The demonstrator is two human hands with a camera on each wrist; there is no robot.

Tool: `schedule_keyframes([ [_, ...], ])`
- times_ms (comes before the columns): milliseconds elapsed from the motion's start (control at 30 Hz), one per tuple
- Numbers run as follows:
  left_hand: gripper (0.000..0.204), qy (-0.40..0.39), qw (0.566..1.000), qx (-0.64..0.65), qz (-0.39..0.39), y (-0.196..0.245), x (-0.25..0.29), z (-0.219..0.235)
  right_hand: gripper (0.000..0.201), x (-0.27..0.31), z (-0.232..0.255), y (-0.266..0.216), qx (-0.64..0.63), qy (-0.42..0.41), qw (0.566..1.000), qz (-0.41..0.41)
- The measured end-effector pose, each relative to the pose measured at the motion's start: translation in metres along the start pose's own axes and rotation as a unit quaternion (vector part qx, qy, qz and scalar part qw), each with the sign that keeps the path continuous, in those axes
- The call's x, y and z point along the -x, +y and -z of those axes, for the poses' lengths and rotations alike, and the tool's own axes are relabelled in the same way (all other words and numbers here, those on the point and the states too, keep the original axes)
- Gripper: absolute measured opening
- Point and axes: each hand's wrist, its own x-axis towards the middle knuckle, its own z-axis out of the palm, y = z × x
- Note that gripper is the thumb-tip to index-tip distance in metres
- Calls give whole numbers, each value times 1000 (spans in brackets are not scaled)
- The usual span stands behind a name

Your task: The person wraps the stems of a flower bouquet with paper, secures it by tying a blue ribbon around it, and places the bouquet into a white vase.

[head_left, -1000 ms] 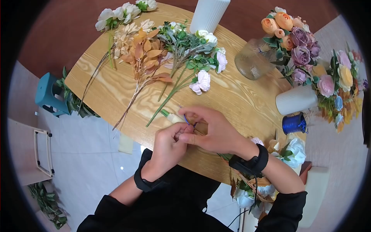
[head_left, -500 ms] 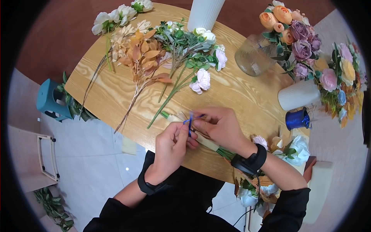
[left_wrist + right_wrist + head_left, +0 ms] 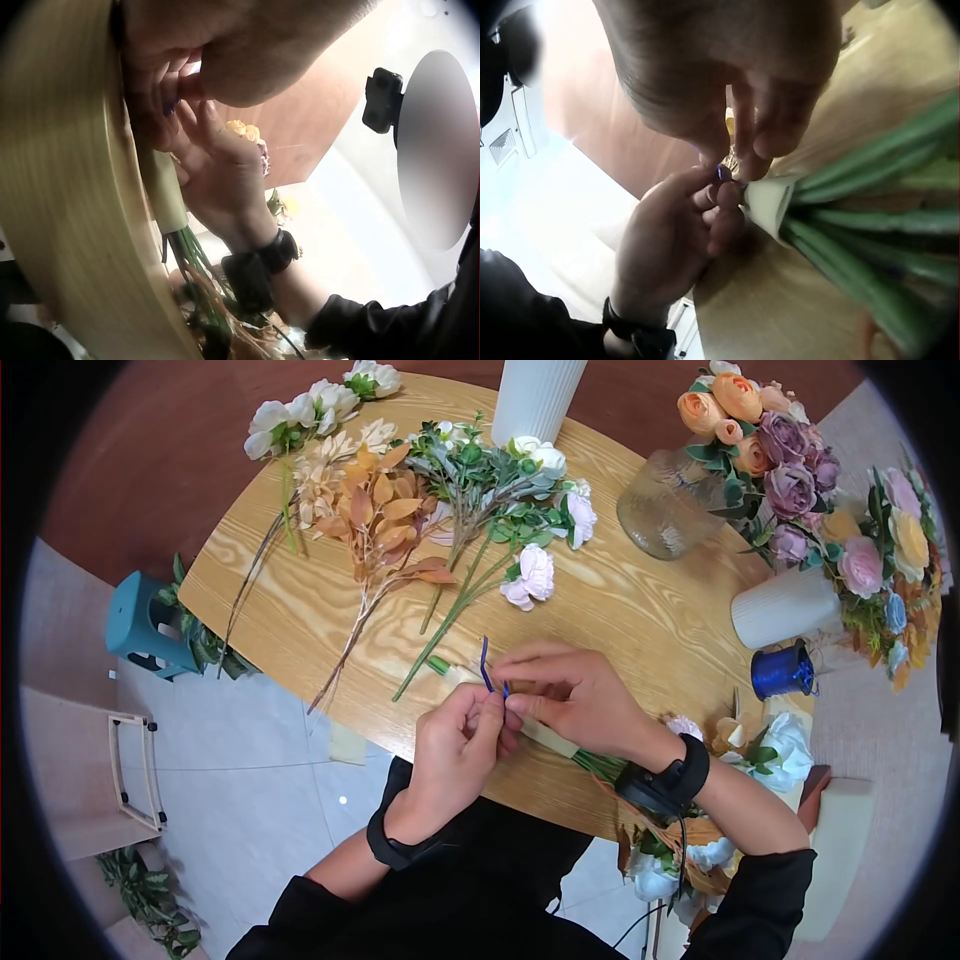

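A bouquet lies along the table's near edge, its green stems [image 3: 877, 219] bound in a cream wrap [image 3: 548, 738]. Over this wrap, my left hand [image 3: 452, 738] pinches a thin blue ribbon [image 3: 485, 660] between thumb and forefinger. My right hand [image 3: 585, 698] meets it there, thumb and finger pinching the ribbon close to the left fingertips. One ribbon end sticks up above the left thumb. In the right wrist view a bit of blue shows at the meeting fingertips, right beside the wrap. Fingers hide most of the ribbon where it meets the bundle.
A spool of blue ribbon [image 3: 782, 670] stands at the right edge, near a white ribbed vase [image 3: 785, 608] and a glass jar [image 3: 665, 510] with flowers. Loose orange-leaf stems [image 3: 385, 510], green sprays and a pale pink flower [image 3: 530, 577] lie farther back. Another white vase [image 3: 535, 400] stands behind.
The ribbon was looped, then crossed between the hands; now its end points up and both hands' fingertips are close together. The right hand has drawn in toward the left thumb.
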Motion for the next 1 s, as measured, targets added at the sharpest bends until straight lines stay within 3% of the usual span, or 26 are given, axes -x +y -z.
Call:
schedule_keyframes([
  [100, 18, -2, 1000, -5, 5, 2, 0, 0, 23, 0, 0, 3, 75, -20, 996, 34],
  [233, 18, -2, 1000, -13, 18, 3, 0, -1, 20, -2, 9, 4, 133, -20, 991, 11],
  [300, 18, 2, 1000, -11, 17, 3, 0, -2, 20, -2, 12, 8, 199, -53, 976, 74],
  [400, 17, 21, 1000, -16, 1, -2, 0, -2, 23, 0, 4, 2, 117, 1, 993, 2],
  [500, 17, 27, 999, -26, -10, -3, 0, -2, 29, 0, 4, -7, 89, 32, 996, -6],
  [533, 16, 23, 998, -51, -9, -2, 0, -1, 29, 1, 5, -9, 88, 34, 996, -4],
  [600, 16, 18, 997, -79, -9, -2, -1, 0, 25, 2, 8, -11, 92, -51, 994, -1],
  [700, 15, 18, 999, -49, -13, -2, -1, -3, 16, 3, 7, -4, 34, -10, 997, -63],
  [900, 16, 36, 999, 7, 37, 2, -1, -6, 7, 3, 9, 5, 119, -17, 993, 15],
  [1000, 17, 52, 997, 45, 27, -3, -1, -7, 10, 5, 10, 7, 86, -21, 996, -22],
])
